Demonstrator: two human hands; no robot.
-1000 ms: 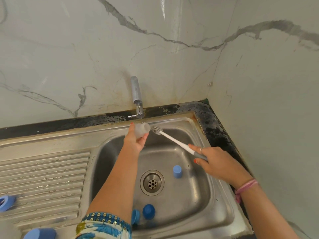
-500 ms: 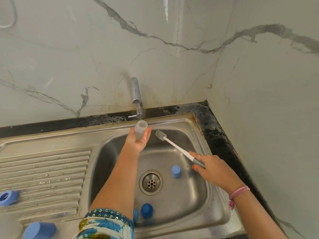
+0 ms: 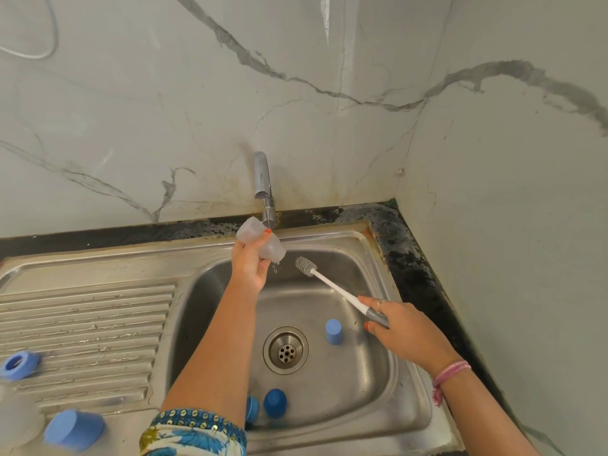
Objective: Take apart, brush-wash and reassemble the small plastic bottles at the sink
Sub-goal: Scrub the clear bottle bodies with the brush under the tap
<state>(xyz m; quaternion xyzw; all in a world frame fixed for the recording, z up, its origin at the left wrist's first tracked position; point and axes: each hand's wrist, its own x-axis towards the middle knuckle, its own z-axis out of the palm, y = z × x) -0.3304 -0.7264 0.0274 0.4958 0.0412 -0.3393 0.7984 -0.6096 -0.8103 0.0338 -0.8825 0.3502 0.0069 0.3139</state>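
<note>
Head view. The left hand point(image 3: 251, 261) grips a small translucent bottle body point(image 3: 261, 240), fingers and thumb curled round it, just below the tap spout point(image 3: 263, 187). The bottle body is tilted, its open mouth pointing down and toward the right hand, its closed base up and away from it. Drops of water fall from the mouth into the sink basin point(image 3: 368, 383) beneath the left hand.

The right hand point(image 3: 399, 327) grips the grey handle of a bottle brush point(image 3: 335, 287), fingers wrapped round it. The white shaft runs from the right hand up toward the left hand; the bristle head sits just beside the bottle mouth, apart from it, not inserted.

In the basin, a light blue cap point(image 3: 334, 331) stands just below the right hand, beside the drain point(image 3: 285, 350). A darker blue cap point(image 3: 275, 403) lies under the left forearm at the near basin wall, with another blue part point(image 3: 252, 409) touching the forearm's edge, partly hidden.

On the ribbed draining surface point(image 3: 88, 324), well to the outside of the left arm, lie a blue ring-shaped part point(image 3: 18, 365) and a light blue cap point(image 3: 74, 429); both are blurred.
</note>
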